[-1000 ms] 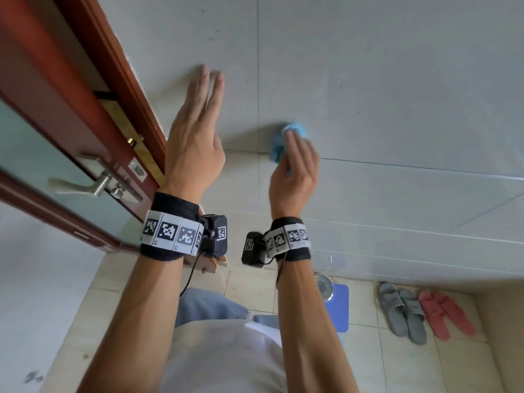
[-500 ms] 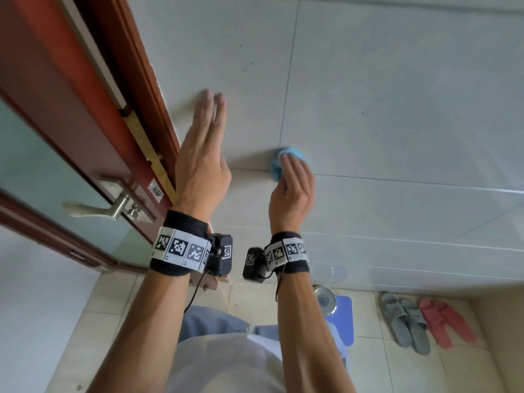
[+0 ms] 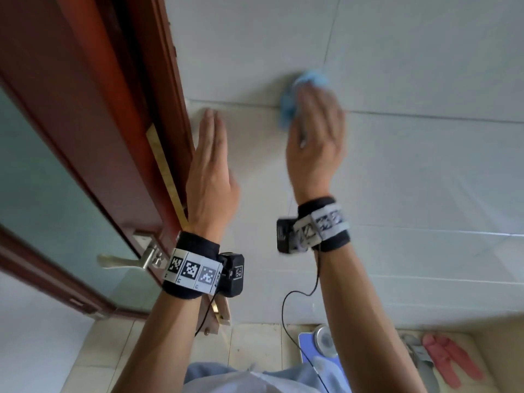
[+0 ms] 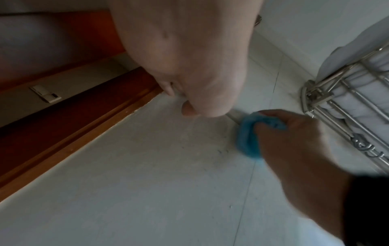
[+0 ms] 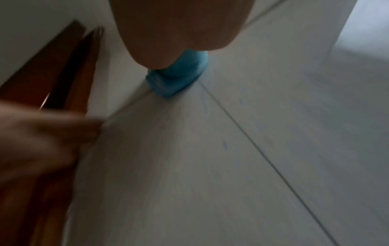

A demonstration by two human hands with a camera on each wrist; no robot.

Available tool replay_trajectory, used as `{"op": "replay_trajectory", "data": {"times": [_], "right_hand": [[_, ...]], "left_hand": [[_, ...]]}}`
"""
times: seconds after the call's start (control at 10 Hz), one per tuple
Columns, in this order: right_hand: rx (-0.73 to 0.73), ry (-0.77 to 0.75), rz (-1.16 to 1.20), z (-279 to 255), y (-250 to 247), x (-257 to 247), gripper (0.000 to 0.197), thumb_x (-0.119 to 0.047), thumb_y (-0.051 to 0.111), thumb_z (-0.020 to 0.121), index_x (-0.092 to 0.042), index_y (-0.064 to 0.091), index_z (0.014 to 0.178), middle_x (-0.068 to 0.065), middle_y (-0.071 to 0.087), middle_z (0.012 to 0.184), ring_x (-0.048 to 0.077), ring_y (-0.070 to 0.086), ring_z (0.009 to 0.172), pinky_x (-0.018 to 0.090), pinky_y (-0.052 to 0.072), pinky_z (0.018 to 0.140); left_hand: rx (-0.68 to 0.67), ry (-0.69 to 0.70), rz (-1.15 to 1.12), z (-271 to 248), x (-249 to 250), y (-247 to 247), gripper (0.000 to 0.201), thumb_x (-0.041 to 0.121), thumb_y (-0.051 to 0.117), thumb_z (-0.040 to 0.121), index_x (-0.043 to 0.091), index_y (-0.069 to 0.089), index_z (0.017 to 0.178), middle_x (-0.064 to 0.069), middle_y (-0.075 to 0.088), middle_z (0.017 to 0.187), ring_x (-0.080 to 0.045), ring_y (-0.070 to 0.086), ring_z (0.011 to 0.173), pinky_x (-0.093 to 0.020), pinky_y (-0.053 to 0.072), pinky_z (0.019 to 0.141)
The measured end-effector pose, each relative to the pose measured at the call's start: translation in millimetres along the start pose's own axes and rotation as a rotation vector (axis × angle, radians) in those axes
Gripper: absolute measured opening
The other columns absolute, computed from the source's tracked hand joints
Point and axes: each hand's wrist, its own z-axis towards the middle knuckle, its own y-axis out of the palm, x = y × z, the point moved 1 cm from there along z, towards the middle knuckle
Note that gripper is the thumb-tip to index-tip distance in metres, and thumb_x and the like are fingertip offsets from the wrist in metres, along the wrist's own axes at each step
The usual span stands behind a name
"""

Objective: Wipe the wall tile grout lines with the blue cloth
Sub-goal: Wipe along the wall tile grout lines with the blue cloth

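R hand (image 3: 314, 143) grips the bunched cloth (image 3: 300, 93), fingers curled round it, pressing it on the wall (image 3: 411, 171) right where the horiz. grout line (image 3: 425, 117) meets a vert. one; hand is motion-blurred. In the L wrist view the cloth (image 4: 248, 134) bulges out past the knuckles. L hand (image 3: 211, 177) is flat, fingers straight & together, holding nothing, fingertips just below the same grout line, well left of the cloth. Door frame (image 3: 158, 89) is just left of L hand; handle (image 3: 124, 260) sits below-left of its wrist.
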Motion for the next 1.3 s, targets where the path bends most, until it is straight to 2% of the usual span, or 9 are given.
{"op": "replay_trajectory", "data": {"times": [0.1,0.2,0.4,0.5,0.8,0.9,1.1,1.2,1.3], "right_hand": [[-0.287,-0.142,0.001,-65,-1,-5,0.027,0.006,0.060,0.100,-0.001,0.074,0.123,0.012,0.071,0.130,0.029,0.063,0.125,0.046,0.052,0.106],[-0.271,-0.140,-0.018,-59,-11,-3,0.027,0.003,0.061,0.102,-0.002,0.073,0.125,0.012,0.071,0.130,0.030,0.065,0.125,0.046,0.053,0.104],[0.074,-0.095,-0.014,95,-5,-22,0.028,-0.004,0.060,0.102,0.003,0.070,0.128,0.017,0.069,0.131,0.037,0.061,0.127,0.033,0.044,0.115],[0.078,-0.062,-0.030,126,15,-26,0.030,0.000,0.058,0.098,0.001,0.072,0.126,0.015,0.070,0.130,0.037,0.061,0.128,0.032,0.045,0.114],[-0.500,-0.408,-0.039,-71,10,-2,0.036,0.008,0.065,0.098,-0.006,0.071,0.131,0.007,0.068,0.137,0.026,0.059,0.134,0.044,0.049,0.110],[-0.457,-0.392,-0.040,-53,-27,21,0.034,0.008,0.068,0.095,-0.003,0.072,0.128,0.009,0.068,0.136,0.027,0.062,0.131,0.047,0.053,0.103],[0.284,-0.179,-0.147,125,-86,54,0.024,0.011,0.064,0.095,0.005,0.075,0.116,0.015,0.073,0.120,0.031,0.066,0.115,0.050,0.054,0.099],[0.538,0.108,-0.151,149,-95,81,0.026,-0.004,0.066,0.095,-0.001,0.075,0.119,0.010,0.074,0.122,0.025,0.068,0.114,0.041,0.058,0.096],[0.441,0.169,-0.157,111,-71,71,0.026,-0.001,0.065,0.096,-0.002,0.075,0.120,0.010,0.074,0.123,0.026,0.068,0.114,0.040,0.055,0.100]], "left_hand": [[-0.004,0.038,0.000,4,-4,-6,0.085,-0.020,0.041,0.085,0.002,0.021,0.164,-0.014,0.018,0.173,-0.024,0.015,0.161,-0.041,0.022,0.130],[-0.017,0.057,0.027,4,-7,-12,0.087,-0.021,0.042,0.083,0.003,0.022,0.164,-0.012,0.021,0.173,-0.022,0.018,0.161,-0.031,0.017,0.130],[-0.050,0.008,-0.001,6,1,-18,0.093,-0.022,0.045,0.084,0.009,0.015,0.167,-0.005,0.012,0.175,-0.019,0.011,0.162,-0.031,0.023,0.129],[-0.021,0.003,-0.003,14,6,-23,0.091,-0.022,0.044,0.086,0.008,0.014,0.167,-0.006,0.010,0.175,-0.019,0.009,0.162,-0.037,0.024,0.129],[0.108,-0.027,0.017,27,15,-40,0.089,-0.026,0.041,0.080,0.002,0.025,0.163,-0.012,0.020,0.172,-0.024,0.019,0.160,-0.023,0.005,0.129],[0.047,0.006,-0.012,24,23,-38,0.089,-0.026,0.040,0.083,0.006,0.023,0.165,-0.010,0.018,0.174,-0.022,0.014,0.161,-0.040,0.022,0.130],[-0.039,0.041,-0.025,32,52,-24,0.096,-0.025,0.040,0.082,0.014,0.017,0.167,-0.002,0.010,0.176,-0.018,0.007,0.162,-0.028,0.023,0.126],[-0.036,0.017,-0.019,32,59,-23,0.097,-0.024,0.041,0.085,0.018,0.013,0.168,0.001,0.006,0.176,-0.015,0.003,0.162,-0.025,0.028,0.122],[-0.051,0.015,-0.008,28,61,-22,0.099,-0.026,0.041,0.083,0.018,0.013,0.168,0.001,0.005,0.176,-0.016,0.003,0.162,-0.023,0.028,0.121]]}}
